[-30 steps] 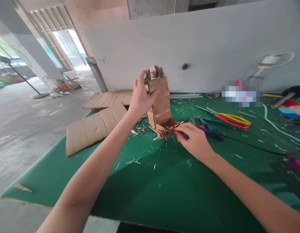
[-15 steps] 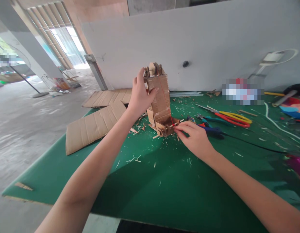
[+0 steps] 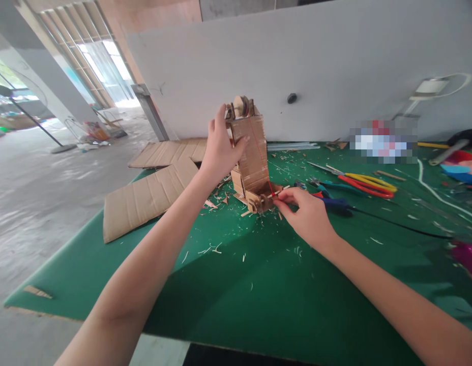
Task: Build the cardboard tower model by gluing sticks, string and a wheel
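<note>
An upright cardboard model (image 3: 253, 152) stands on the green table, with a round cardboard pulley (image 3: 241, 105) at its top. From there a red string (image 3: 262, 152) runs down its front to a thin wooden stick (image 3: 284, 189) at the base. My left hand (image 3: 223, 147) grips the model's upper left side, thumb on the front face, fingers behind. Down at the base, my right hand (image 3: 302, 208) is closed in a pinch by the stick and the string's lower end. The fingertips partly hide what lies between them.
Cardboard sheets (image 3: 150, 198) lie left of the model. To the right are yellow-and-red-handled scissors (image 3: 367, 185), a blue-handled tool (image 3: 337, 205) with a black cord, and a white cable (image 3: 430, 188). Scraps and shavings litter the green table (image 3: 228, 295). A grey wall (image 3: 316, 66) rises behind.
My right hand's fingers have shifted slightly at the stick, whose outer end shows more above them. My left hand and the model stay nearly still.
</note>
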A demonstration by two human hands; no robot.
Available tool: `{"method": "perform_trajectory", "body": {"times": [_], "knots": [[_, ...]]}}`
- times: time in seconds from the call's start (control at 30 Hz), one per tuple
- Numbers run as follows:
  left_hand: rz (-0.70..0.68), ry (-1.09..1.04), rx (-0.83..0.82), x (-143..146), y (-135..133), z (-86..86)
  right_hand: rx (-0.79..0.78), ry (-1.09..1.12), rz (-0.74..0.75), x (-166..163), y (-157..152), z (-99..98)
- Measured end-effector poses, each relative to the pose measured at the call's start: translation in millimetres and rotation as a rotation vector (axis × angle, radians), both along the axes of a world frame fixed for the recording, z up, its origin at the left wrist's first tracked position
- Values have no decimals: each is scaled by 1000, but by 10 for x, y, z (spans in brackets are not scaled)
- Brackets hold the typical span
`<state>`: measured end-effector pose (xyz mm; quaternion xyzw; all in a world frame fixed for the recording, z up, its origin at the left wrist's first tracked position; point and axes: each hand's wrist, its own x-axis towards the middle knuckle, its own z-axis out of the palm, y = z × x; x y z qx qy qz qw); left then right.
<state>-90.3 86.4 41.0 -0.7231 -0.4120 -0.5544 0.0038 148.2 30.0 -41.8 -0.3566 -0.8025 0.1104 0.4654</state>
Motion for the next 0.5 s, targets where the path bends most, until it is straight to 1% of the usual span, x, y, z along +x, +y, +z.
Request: {"method": "perform_trajectory", "body": {"times": [0.1, 0.23, 0.5], "knots": [[0, 5, 6, -6, 8, -6, -94, 62, -10, -18, 1, -24], [-2, 2, 3, -5, 15, -8, -153, 102, -30, -46, -6, -38], [17, 8, 8, 49, -4, -14, -144, 97, -67, -61, -8, -44]]}}
